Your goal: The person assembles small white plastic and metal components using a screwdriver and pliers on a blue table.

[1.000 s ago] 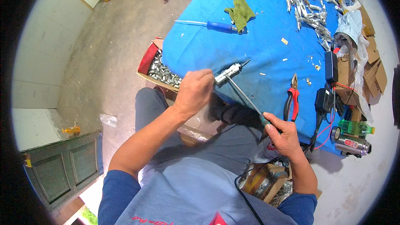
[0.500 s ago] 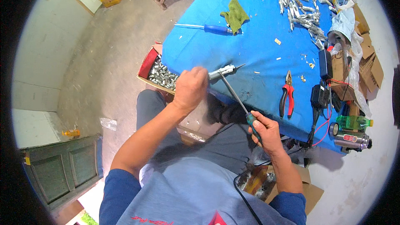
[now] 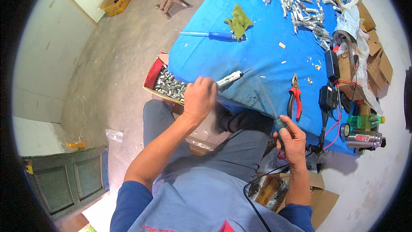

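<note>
My left hand (image 3: 200,99) is closed round one end of a slim white-and-silver part (image 3: 229,78) with a thin dark spike at its far end. The part lies over the near edge of the blue-covered table (image 3: 262,56). In my right hand (image 3: 292,139) is a screwdriver (image 3: 280,124) with a dark green handle, its shaft blurred and pointing up and away. The screwdriver's tip stands apart from the white part. Pliers (image 3: 295,98) with red-and-black handles lie on the cloth just beyond my right hand.
A box (image 3: 151,73) of small metal pieces stands at the table's left edge. On the table lie a blue-handled screwdriver (image 3: 221,36), a green cloth (image 3: 239,20) and a heap of silver parts (image 3: 300,6). At right are black adapters (image 3: 328,98), a green bottle (image 3: 365,122) and a steel flask (image 3: 365,140).
The screwdriver has come off the white part, moving right and toward me with my right hand. My left hand keeps its hold on the part. The view has shifted slightly.
</note>
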The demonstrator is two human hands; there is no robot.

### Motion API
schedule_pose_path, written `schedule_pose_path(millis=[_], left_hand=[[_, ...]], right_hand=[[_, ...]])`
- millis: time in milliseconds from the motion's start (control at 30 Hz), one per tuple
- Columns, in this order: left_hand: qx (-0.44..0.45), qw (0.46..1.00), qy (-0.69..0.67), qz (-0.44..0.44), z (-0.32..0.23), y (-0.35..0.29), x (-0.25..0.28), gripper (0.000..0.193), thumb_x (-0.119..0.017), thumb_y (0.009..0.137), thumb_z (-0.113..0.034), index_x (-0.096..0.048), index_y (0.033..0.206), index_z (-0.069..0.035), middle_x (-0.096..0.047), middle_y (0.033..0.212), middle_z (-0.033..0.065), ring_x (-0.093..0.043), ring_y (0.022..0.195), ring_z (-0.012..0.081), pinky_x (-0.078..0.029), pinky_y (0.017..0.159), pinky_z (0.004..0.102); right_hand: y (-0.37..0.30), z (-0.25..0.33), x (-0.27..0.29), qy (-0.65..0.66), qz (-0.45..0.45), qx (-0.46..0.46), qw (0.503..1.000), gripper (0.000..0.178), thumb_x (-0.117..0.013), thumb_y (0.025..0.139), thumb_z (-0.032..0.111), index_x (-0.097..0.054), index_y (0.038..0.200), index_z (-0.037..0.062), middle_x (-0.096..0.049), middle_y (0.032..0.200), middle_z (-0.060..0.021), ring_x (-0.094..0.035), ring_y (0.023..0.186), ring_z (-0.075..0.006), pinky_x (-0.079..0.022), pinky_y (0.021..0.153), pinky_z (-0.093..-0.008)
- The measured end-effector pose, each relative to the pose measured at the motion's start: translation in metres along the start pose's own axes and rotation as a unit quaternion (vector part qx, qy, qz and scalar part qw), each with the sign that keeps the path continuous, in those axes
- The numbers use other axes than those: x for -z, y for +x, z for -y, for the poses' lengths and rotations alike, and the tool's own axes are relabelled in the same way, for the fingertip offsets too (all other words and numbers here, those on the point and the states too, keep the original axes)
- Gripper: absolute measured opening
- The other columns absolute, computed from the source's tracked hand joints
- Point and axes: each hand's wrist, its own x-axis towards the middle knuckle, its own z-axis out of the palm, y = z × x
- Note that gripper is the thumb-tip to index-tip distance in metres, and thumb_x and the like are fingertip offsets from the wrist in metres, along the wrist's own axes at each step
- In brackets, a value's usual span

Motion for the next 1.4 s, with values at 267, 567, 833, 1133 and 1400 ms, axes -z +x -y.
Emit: schedule_pose_path(millis=[267, 567, 833, 1133, 1400], left_hand=[[0.013, 0.999, -0.051, -0.012, -0.007, -0.01, -0.002, 0.01, -0.067, 0.087, -0.014, -0.067, 0.087, -0.004, -0.063, 0.08, 0.0127, -0.061, 0.073, 0.0323, -0.046, 0.068, 0.042], [-0.024, 0.993, -0.115, -0.001, -0.045, -0.049, 0.005, 0.013, -0.073, 0.079, -0.011, -0.065, 0.085, -0.003, -0.063, 0.074, 0.0109, -0.061, 0.066, 0.0293, -0.046, 0.061, 0.0392], [-0.038, 0.97, -0.213, 0.113, -0.061, -0.06, 0.032, 0.018, -0.075, 0.077, -0.015, -0.067, 0.089, -0.004, -0.063, 0.073, 0.009, -0.06, 0.063, 0.0241, -0.046, 0.062, 0.036], [0.031, 0.977, -0.204, 0.058, -0.029, -0.068, 0.056, 0.017, -0.074, 0.082, -0.02, -0.067, 0.087, -0.005, -0.063, 0.077, 0.007, -0.057, 0.067, 0.0218, -0.045, 0.066, 0.0352], [0.078, 0.962, -0.251, 0.074, -0.015, -0.081, 0.079, 0.022, -0.07, 0.087, -0.022, -0.069, 0.092, 0.0, -0.064, 0.082, 0.0101, -0.06, 0.071, 0.0219, -0.048, 0.068, 0.0337]], right_hand=[[0.026, -0.025, -0.079, 0.108, -0.021, 0.012, 0.994, 0.039, -0.065, 0.091, 0.011, -0.052, 0.124, -0.0042, -0.064, 0.089, -0.0075, -0.061, 0.065, -0.0124, -0.046, 0.051, -0.0231], [0.069, -0.044, -0.155, 0.126, -0.12, 0.075, 0.982, 0.039, -0.068, 0.09, 0.016, -0.054, 0.119, -0.0069, -0.064, 0.103, -0.0107, -0.061, 0.089, -0.013, -0.051, 0.076, -0.026], [0.049, -0.024, -0.12, 0.267, 0.028, -0.005, 0.963, 0.036, -0.067, 0.087, 0.011, -0.054, 0.118, -0.0027, -0.069, 0.097, -0.0114, -0.065, 0.076, -0.0134, -0.052, 0.06, -0.0247], [0.035, -0.009, -0.066, 0.238, 0.211, -0.123, 0.94, 0.033, -0.066, 0.085, 0.015, -0.053, 0.113, 0.0017, -0.069, 0.085, -0.0164, -0.055, 0.045, -0.0073, -0.041, 0.036, -0.0167], [0.015, 0.009, -0.067, 0.083, 0.307, -0.145, 0.937, 0.037, -0.066, 0.081, 0.019, -0.057, 0.113, 0.0016, -0.069, 0.082, -0.0126, -0.05, 0.046, -0.0048, -0.035, 0.036, -0.0186]])
